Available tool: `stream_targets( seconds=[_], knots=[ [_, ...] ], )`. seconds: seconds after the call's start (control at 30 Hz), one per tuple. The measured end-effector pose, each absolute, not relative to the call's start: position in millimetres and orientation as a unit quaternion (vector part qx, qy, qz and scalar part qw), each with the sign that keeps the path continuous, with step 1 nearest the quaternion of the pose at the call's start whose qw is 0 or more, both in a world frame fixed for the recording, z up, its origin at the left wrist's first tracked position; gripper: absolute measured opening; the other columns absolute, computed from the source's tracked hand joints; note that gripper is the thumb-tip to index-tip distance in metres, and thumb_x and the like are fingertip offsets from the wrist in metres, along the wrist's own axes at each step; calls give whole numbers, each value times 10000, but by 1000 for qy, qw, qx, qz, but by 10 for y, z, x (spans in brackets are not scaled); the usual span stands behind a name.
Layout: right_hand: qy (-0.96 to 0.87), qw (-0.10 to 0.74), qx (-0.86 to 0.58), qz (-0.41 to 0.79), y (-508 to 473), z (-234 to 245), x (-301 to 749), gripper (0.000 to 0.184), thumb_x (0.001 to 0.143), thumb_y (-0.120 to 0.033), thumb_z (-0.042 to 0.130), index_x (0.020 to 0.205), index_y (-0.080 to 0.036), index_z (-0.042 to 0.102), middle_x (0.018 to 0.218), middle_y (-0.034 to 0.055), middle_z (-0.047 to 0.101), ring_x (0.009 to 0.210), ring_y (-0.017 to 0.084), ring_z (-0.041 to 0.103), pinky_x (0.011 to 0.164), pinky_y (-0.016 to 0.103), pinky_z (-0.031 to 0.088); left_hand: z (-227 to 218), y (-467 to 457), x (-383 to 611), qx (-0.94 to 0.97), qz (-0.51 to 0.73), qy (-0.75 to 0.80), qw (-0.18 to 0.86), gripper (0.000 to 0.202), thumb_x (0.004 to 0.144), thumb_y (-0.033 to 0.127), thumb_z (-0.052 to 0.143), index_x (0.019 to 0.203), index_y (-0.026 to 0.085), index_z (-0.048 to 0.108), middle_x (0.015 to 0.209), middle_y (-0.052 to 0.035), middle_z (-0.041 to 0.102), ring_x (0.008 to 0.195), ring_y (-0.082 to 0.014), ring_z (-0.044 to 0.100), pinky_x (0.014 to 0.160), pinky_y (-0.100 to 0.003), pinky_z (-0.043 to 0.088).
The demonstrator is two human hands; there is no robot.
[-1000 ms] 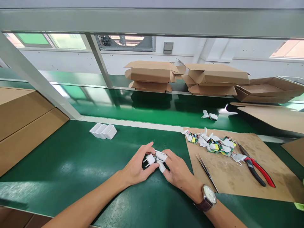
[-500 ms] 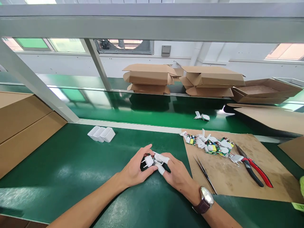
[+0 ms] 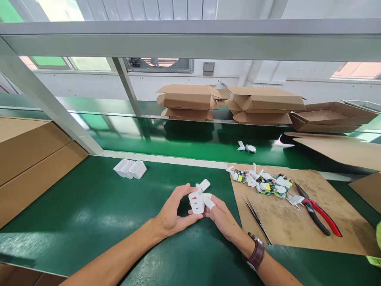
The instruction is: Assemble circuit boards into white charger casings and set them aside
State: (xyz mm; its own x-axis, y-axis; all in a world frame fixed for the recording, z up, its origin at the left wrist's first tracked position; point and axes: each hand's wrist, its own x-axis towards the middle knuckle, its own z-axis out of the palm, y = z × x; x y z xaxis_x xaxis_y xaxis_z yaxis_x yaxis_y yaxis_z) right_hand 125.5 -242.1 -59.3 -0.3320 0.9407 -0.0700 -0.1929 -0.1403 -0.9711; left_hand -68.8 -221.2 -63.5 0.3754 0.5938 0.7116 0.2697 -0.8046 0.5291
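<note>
A white wall charger (image 3: 196, 204) is held up between both hands over the green worktop. Its face shows a red port slot and two dark ones. A pale tab-like part (image 3: 204, 185) sticks out at its upper right. My left hand (image 3: 172, 212) grips the charger from the left, index finger at the top and thumb along the lower edge. From the right, my right hand (image 3: 222, 217) pinches it, white covers on some fingertips and a brown-strapped watch on the wrist. The charger hides some of the right fingertips.
Several white housings (image 3: 130, 169) stand at the left. A brown sheet (image 3: 312, 222) on the right carries circuit boards (image 3: 268, 183), tweezers (image 3: 256, 217) and red-black pliers (image 3: 318, 212). Another board (image 3: 250, 148) lies on the green strip behind. Cardboard boxes (image 3: 187, 97) line the back.
The charger has been turned in my hands: its port face shows now, where plug prongs and an open side showed before. My right wrist has rotated, and the camera view has shifted slightly.
</note>
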Motion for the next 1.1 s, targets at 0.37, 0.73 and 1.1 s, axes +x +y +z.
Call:
stream_targets(
  seconds=[0.37, 0.73, 1.1],
  knots=[
    [-621, 422, -435, 498, -2452, -698, 1300, 394, 1053, -461, 389, 1075, -227, 705, 984, 80, 767, 947, 271, 733, 865, 470, 616, -632, -2193, -659, 813, 494, 257, 170, 943, 856, 435, 788, 1597, 308, 219, 1299, -125, 706, 1169, -267, 688, 990, -464, 568],
    [-508, 445, -460, 577, -2425, -723, 1232, 399, 971, -546, 510, 1131, -219, 675, 1109, 94, 745, 1039, 290, 719, 921, 476, 601, -678, -2172, -741, 830, 444, 305, 142, 826, 911, 361, 729, 1581, 262, 256, 1336, -141, 671, 1210, -279, 653, 1006, -465, 560],
    [-744, 447, -434, 240, -2515, -618, 1133, 294, 966, -202, 550, 1257, -228, 589, 1216, 81, 658, 986, 195, 680, 882, 356, 597, -735, -2042, -798, 785, 348, 471, 204, 630, 799, 313, 732, 1391, 241, 527, 1106, -74, 695, 1027, -266, 676, 926, -458, 582]
  ],
)
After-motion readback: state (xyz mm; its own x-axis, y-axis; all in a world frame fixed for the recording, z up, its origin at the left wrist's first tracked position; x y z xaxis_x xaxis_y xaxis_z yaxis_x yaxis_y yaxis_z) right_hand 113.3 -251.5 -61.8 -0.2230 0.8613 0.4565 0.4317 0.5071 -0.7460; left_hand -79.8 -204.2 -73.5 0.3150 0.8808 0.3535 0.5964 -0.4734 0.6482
